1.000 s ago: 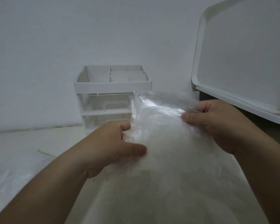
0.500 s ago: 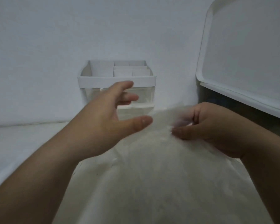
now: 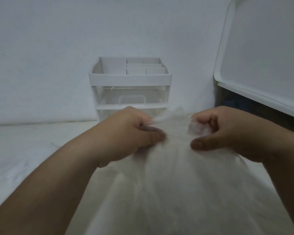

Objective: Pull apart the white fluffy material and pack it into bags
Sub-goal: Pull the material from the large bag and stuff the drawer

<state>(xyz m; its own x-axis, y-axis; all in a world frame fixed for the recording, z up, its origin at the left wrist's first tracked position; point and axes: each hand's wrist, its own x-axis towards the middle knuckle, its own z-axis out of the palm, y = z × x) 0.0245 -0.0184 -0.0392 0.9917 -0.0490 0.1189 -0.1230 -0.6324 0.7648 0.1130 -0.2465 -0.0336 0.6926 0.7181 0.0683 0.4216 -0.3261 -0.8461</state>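
Our left hand (image 3: 131,133) and right hand (image 3: 227,131) grip the top of the fluff (image 3: 176,184).
Left fingers pinch its upper edge against the thumb; right fingers curl round a tuft; the rest spreads below our fingers.

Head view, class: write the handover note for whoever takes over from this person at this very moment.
Left hand grips the top edge of the white fluffy material, thumb pressed on it.
Right hand curls round a tuft at the same top edge, apart from the left.
The material is one big mass low in the middle, in front of the drawer organiser on the table.
Whether a bag wraps it is too blurred to tell.
Done: no packed bag shows.
Left: pull it apart, pack it into bags.
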